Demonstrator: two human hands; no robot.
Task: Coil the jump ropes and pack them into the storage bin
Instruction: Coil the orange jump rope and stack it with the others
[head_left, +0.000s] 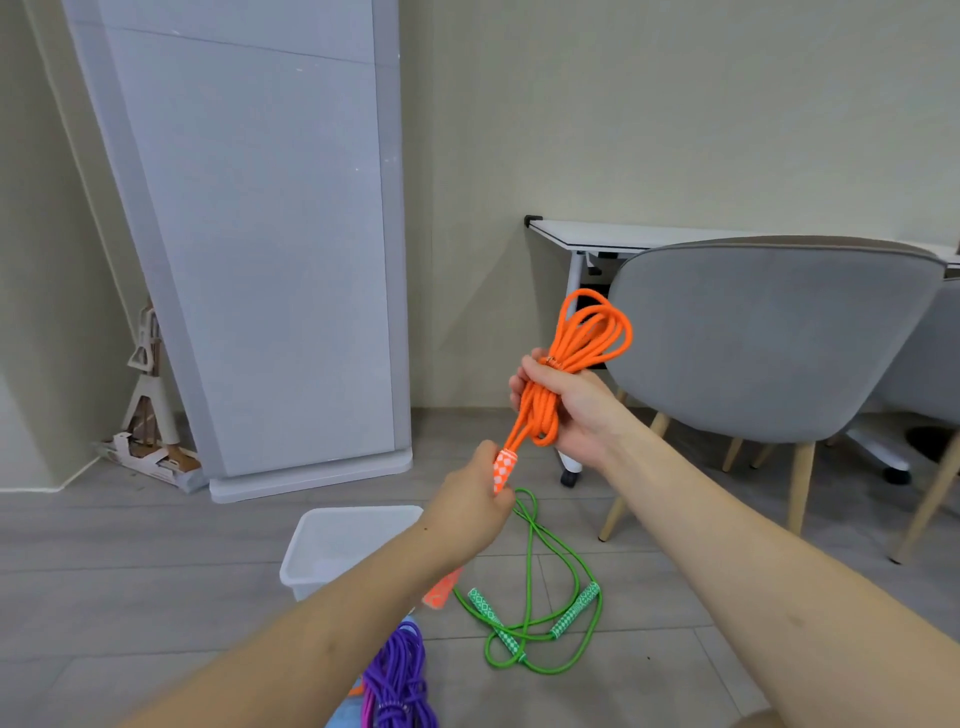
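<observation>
I stood over a grey plank floor with open boards to my left and in front. A tall grey panel leaned against the wall ahead on the left, and a grey chair closed in the right side, its wooden legs near the green rope. A white table ran along the wall behind the chair.

My right hand was curled tight round the orange rope, gripping the bundle at its middle so the loops fanned out above my fist. My left hand pinched one checked orange handle just below the bundle, with a short run of rope going up from it into the coil. The second orange handle hung low beside my left forearm.

The white bin sat on the floor below my left arm, partly hidden by it. The green rope lay loose on the floor just right of the bin. A purple rope, coiled, lay at the bottom edge.
</observation>
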